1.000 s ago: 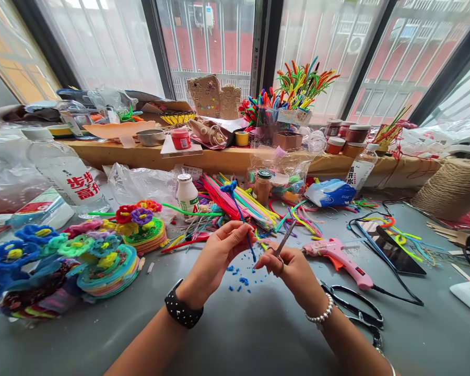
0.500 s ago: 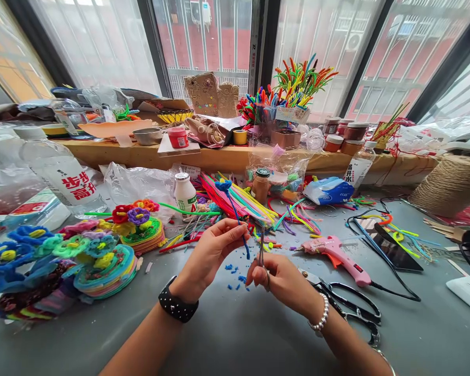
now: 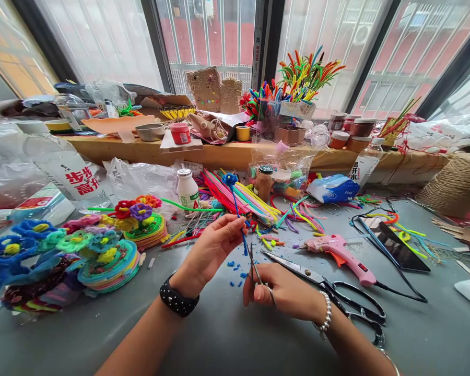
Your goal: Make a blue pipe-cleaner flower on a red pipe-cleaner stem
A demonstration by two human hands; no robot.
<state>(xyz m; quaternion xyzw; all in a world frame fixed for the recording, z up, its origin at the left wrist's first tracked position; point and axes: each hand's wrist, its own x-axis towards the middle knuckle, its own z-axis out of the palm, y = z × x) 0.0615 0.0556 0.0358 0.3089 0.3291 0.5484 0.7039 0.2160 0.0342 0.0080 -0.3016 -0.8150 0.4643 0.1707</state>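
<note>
A blue fuzzy stem (image 3: 235,196) with a small blue flower at its top stands nearly upright, pinched in my left hand (image 3: 215,248). The stem's lower end hangs below my fingertips. My right hand (image 3: 282,292) grips small scissors (image 3: 254,266) by the handles, their blades pointing up just right of the stem's lower end. The blades look slightly apart. Small blue fuzz clippings (image 3: 238,274) lie on the grey table (image 3: 219,334) between my hands.
Large black-handled scissors (image 3: 337,292) and a pink glue gun (image 3: 342,256) lie to the right. Colourful fuzzy flowers (image 3: 74,240) stand at the left. Behind are a bundle of pipe cleaners (image 3: 243,201), a white bottle (image 3: 188,192) and a brown jar (image 3: 263,184).
My right hand has moved slightly down with the small scissors, whose blades are tilted further left. The blue flower has turned to face me more. The view has shifted a little.
</note>
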